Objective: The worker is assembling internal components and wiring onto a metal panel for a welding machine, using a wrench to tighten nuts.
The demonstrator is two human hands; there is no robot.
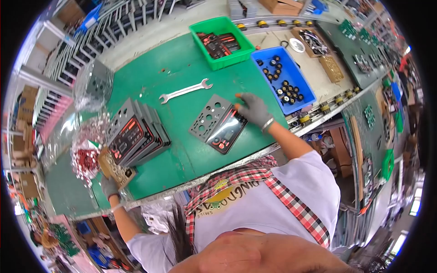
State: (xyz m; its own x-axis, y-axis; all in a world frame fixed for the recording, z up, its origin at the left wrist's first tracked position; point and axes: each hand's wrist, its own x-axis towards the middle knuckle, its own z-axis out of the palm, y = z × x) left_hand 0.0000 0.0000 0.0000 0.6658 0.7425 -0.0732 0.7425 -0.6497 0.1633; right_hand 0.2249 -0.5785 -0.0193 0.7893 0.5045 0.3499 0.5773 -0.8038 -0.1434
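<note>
Single head-worn fisheye, looking steeply down from above the green mat [182,77]. Close range: mat fills centre, wearer's chest below it, conveyor rail beyond it, edges bending at rim.

green-topped workbench [182,73] beside a roller conveyor [273,22], daylit factory floor.
</note>
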